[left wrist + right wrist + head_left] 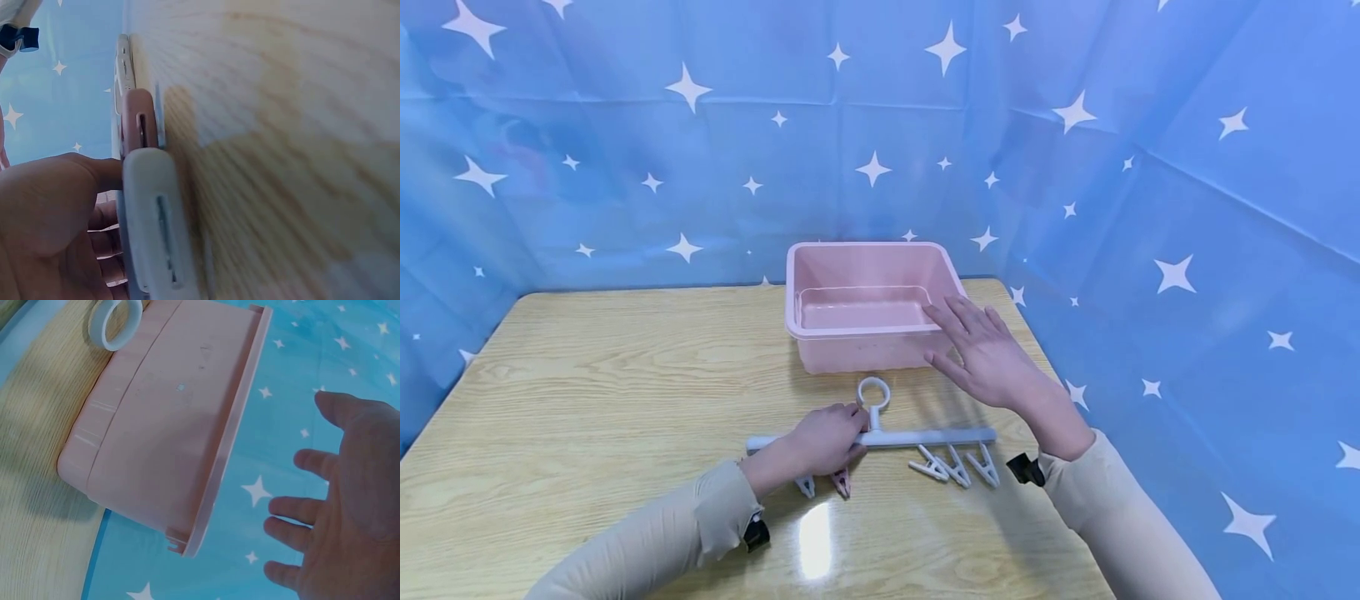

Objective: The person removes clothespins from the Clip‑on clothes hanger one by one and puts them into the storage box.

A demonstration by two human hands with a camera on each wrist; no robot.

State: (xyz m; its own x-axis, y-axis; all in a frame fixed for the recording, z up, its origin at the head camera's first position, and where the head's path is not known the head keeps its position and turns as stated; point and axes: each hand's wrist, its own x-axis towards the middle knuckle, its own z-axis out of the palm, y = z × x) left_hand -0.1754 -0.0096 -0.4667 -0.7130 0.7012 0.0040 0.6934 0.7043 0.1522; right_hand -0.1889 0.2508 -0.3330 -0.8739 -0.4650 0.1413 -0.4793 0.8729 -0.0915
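A pale hanger bar (932,437) with a ring on top (873,392) lies across the table. My left hand (823,437) grips this bar just left of the ring, its thumb and fingers on either side of it. Below that hand a pink clothespin (841,482) and a pale one (806,486) stick out; both appear close up in the left wrist view. Several white clothespins, one leftmost (929,467), sit along the bar's right half. My right hand (988,354) hovers with spread fingers near the right front corner of a pink plastic basin (880,350), holding nothing.
The basin stands at the back of the wood-grain table (625,367), with nothing visible inside. A blue star-patterned cloth (737,133) hangs behind the table and along its right side. Dark wrist mounts (756,532) show at both cuffs.
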